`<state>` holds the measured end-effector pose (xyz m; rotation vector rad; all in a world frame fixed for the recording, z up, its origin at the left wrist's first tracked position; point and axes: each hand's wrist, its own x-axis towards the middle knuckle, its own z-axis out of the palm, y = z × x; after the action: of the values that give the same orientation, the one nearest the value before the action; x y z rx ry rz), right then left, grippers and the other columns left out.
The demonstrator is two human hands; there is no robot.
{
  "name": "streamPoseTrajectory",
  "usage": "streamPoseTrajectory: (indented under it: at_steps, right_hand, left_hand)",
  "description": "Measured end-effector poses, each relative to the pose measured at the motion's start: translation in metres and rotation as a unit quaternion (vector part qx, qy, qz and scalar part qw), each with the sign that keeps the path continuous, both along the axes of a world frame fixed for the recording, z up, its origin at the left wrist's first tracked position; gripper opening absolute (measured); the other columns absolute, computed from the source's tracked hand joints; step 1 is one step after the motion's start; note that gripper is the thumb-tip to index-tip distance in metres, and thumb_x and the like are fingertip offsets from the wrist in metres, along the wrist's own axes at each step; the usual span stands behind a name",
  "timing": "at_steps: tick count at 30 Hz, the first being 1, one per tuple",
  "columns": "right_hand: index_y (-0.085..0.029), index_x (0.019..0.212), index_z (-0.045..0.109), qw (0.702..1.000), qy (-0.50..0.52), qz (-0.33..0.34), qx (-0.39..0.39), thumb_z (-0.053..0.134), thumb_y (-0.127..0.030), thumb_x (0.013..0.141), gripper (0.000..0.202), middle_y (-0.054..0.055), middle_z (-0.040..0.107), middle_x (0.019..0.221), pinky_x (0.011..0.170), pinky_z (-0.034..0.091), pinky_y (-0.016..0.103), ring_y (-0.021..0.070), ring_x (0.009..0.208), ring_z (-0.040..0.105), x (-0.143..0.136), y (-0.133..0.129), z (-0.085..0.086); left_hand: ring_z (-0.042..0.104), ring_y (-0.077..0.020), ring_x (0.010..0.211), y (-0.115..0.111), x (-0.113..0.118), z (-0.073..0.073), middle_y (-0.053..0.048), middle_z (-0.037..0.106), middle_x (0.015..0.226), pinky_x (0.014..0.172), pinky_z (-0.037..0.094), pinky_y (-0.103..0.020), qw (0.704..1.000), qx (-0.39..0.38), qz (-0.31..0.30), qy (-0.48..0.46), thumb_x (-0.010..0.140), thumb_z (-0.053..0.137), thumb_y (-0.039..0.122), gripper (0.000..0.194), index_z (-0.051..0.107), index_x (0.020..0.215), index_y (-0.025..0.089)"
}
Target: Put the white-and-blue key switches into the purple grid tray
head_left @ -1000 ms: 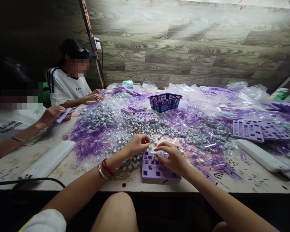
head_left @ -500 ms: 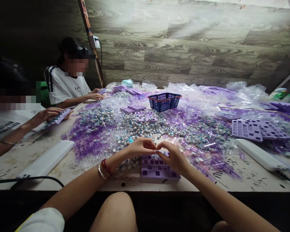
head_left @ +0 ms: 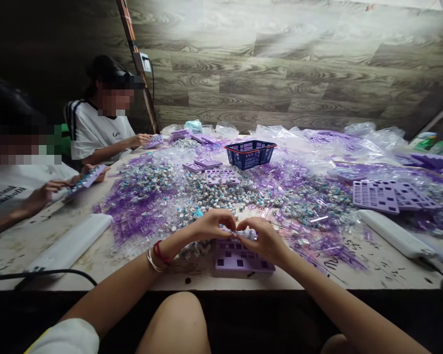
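Note:
My left hand point(head_left: 217, 223) and my right hand point(head_left: 262, 238) meet fingertip to fingertip, thumbs and index fingers pinched together. Between them is a small pale piece point(head_left: 235, 233), probably one of the keyboard switches, though it is mostly covered by the fingers. Just below lies a purple tray point(head_left: 227, 268) with rows of square holes, flat near the table edge. My right hand hides part of its far side. Beyond my hands spreads a heap of small white-and-blue keyboard switches point(head_left: 221, 197).
A dark blue basket point(head_left: 250, 155) stands mid-table. More purple trays point(head_left: 376, 196) lie right. Clear purple plastic pieces point(head_left: 133, 223) are scattered about. White oblong bars point(head_left: 72, 241) with cables flank my place. Two people sit left, each holding a purple tray point(head_left: 92, 178).
My fingertips have shifted slightly left and down, still together around the small piece. The nearer co-worker's hand has moved down and left off the tray; the farther one's tray has tilted into view.

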<state>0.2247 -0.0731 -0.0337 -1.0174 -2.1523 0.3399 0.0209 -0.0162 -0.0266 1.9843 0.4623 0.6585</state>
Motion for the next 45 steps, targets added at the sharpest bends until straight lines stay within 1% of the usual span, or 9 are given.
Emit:
streamPoseTrajectory:
  at_steps: [4, 6, 11, 18, 24, 29, 37, 40, 45]
  right_hand:
    - [-0.020, 0.087, 0.060, 0.999, -0.042, 0.000, 0.020, 0.066, -0.011, 0.075, 0.015, 0.004, 0.068, 0.084, 0.075, 0.048, 0.033, 0.0210, 0.081, 0.064, 0.000, 0.000, 0.000]
    - [-0.020, 0.086, 0.061, 0.998, -0.059, 0.006, 0.028, 0.066, -0.011, 0.075, 0.015, 0.004, 0.068, 0.083, 0.075, 0.047, 0.033, 0.0212, 0.082, 0.064, 0.000, 0.000, 0.000]
    - [-0.021, 0.086, 0.062, 0.997, -0.064, 0.026, 0.046, 0.067, -0.011, 0.077, 0.014, 0.003, 0.070, 0.083, 0.076, 0.047, 0.033, 0.0201, 0.082, 0.064, 0.000, 0.001, 0.001]
    - [-0.021, 0.082, 0.064, 0.994, -0.068, 0.071, 0.054, 0.063, -0.009, 0.079, 0.013, 0.004, 0.071, 0.089, 0.079, 0.048, 0.032, 0.0193, 0.086, 0.064, 0.003, 0.003, 0.002]
    - [-0.021, 0.087, 0.063, 0.993, -0.072, 0.062, 0.063, 0.063, -0.010, 0.079, 0.013, 0.005, 0.070, 0.088, 0.078, 0.049, 0.033, 0.0202, 0.085, 0.064, 0.002, 0.003, 0.000]
    - [-0.020, 0.088, 0.063, 0.993, -0.077, 0.052, 0.066, 0.063, -0.013, 0.080, 0.011, 0.006, 0.070, 0.088, 0.078, 0.048, 0.034, 0.0208, 0.085, 0.064, 0.002, 0.002, 0.001]
    - [-0.021, 0.085, 0.069, 0.990, -0.097, 0.077, 0.072, 0.062, -0.012, 0.082, 0.012, 0.004, 0.072, 0.090, 0.078, 0.049, 0.035, 0.0200, 0.085, 0.063, 0.002, 0.002, 0.004]
    - [-0.021, 0.083, 0.070, 0.988, -0.110, 0.072, 0.079, 0.062, -0.013, 0.083, 0.011, 0.005, 0.072, 0.088, 0.077, 0.049, 0.035, 0.0199, 0.084, 0.063, 0.001, 0.002, 0.006]
    - [-0.020, 0.081, 0.069, 0.986, -0.130, 0.070, 0.081, 0.062, -0.012, 0.082, 0.011, 0.005, 0.071, 0.086, 0.075, 0.049, 0.034, 0.0207, 0.084, 0.063, -0.003, 0.000, 0.010]
  left_hand:
    - [0.054, -0.0135, 0.082, 0.000, -0.003, 0.002, -0.004, 0.060, 0.086, 0.070, 0.039, -0.022, 0.992, 0.117, 0.010, 0.052, 0.074, 0.070, 0.022, 0.019, 0.061, 0.088, 0.012]
    - [0.053, -0.0126, 0.081, 0.000, -0.003, 0.002, -0.002, 0.060, 0.086, 0.070, 0.037, -0.021, 0.988, 0.139, 0.017, 0.066, 0.073, 0.070, 0.020, 0.020, 0.061, 0.089, 0.012]
    - [0.051, -0.0117, 0.077, 0.000, -0.003, 0.002, -0.001, 0.059, 0.083, 0.068, 0.036, -0.020, 0.986, 0.150, 0.021, 0.070, 0.074, 0.070, 0.022, 0.019, 0.060, 0.088, 0.013]
    - [0.052, -0.0135, 0.080, 0.000, -0.002, 0.000, -0.002, 0.060, 0.084, 0.073, 0.038, -0.022, 0.983, 0.175, 0.000, 0.053, 0.077, 0.068, 0.025, 0.018, 0.061, 0.088, 0.013]
    - [0.053, -0.0152, 0.082, 0.000, -0.003, 0.001, -0.004, 0.061, 0.085, 0.076, 0.038, -0.023, 0.982, 0.182, 0.000, 0.060, 0.079, 0.067, 0.027, 0.017, 0.061, 0.088, 0.014]
    - [0.053, -0.0148, 0.083, -0.001, -0.003, 0.003, -0.003, 0.061, 0.086, 0.077, 0.038, -0.023, 0.980, 0.188, -0.001, 0.058, 0.078, 0.067, 0.023, 0.015, 0.061, 0.089, 0.014]
    - [0.052, -0.0147, 0.082, -0.003, -0.001, 0.003, -0.002, 0.060, 0.084, 0.079, 0.037, -0.024, 0.971, 0.226, -0.007, 0.073, 0.075, 0.068, 0.013, 0.014, 0.059, 0.085, 0.014]
    - [0.053, -0.0164, 0.086, -0.002, -0.002, 0.003, -0.005, 0.060, 0.088, 0.079, 0.040, -0.026, 0.969, 0.231, -0.003, 0.082, 0.076, 0.069, 0.017, 0.010, 0.060, 0.082, 0.014]
    - [0.056, -0.0162, 0.087, 0.000, -0.003, 0.002, -0.007, 0.062, 0.092, 0.081, 0.042, -0.027, 0.967, 0.247, -0.023, 0.051, 0.082, 0.067, 0.023, 0.011, 0.063, 0.077, 0.015]
